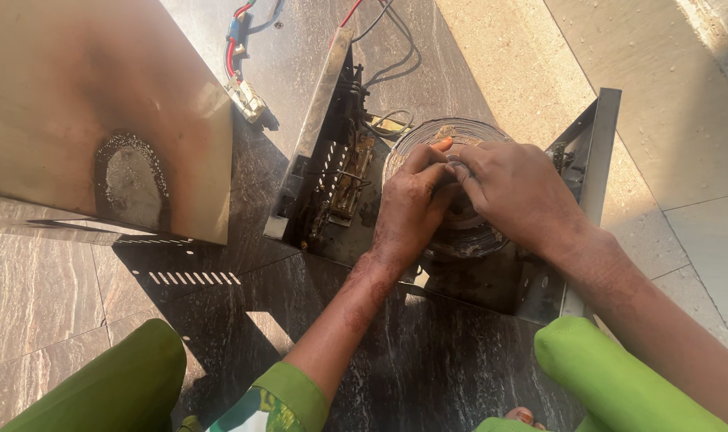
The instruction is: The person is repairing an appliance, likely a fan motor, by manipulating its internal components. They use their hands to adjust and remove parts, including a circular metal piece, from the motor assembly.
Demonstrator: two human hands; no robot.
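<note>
Field note: open metal case (452, 272) lies on the stone floor, its cover (100, 104) off at 9 o'clock. The round wound coil (460, 228) sits in the case's middle. My left hand (408, 212) and right hand (516, 188) meet on top of it, fingertips pinched narrow on a small part at its centre; what exactly, I cannot tell. Step looks like freeing the coil's centre fixing. Next calls for steady twisting grip. Loose wires (240, 48) at 11 o'clock.
</note>
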